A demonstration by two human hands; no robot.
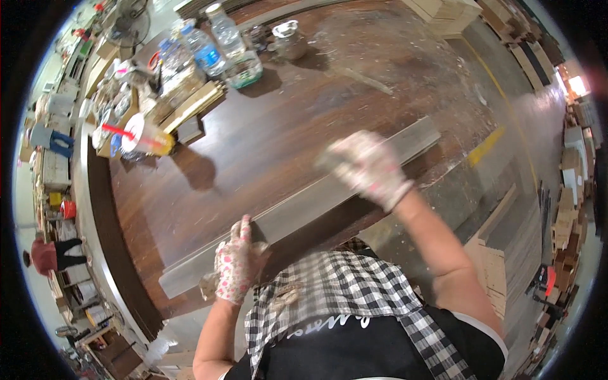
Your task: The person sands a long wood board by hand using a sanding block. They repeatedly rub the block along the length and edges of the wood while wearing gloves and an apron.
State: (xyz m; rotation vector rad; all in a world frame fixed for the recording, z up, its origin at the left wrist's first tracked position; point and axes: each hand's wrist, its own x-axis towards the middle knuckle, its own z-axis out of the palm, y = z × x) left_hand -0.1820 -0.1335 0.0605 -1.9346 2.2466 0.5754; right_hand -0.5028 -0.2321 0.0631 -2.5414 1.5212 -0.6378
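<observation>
A long, narrow grey board (301,209) lies slantwise across the brown worktable (253,145), along its near edge. My left hand (234,263), in a white glove with pink and red spots, rests on the board's left part with its fingers stretched out. Crumpled pale material (208,286) shows beside that hand. Over the board's right part is my right hand (368,170), gloved alike and blurred by motion. Its fingers look curled, with a greyish smear at their front; what they hold cannot be made out.
At the back left stand plastic bottles (206,50), a jar (289,41), a drink cup with a red straw (147,136) and wood pieces (193,107). Stacked boards (506,253) lie to the right. Two people (54,256) are far off at the left.
</observation>
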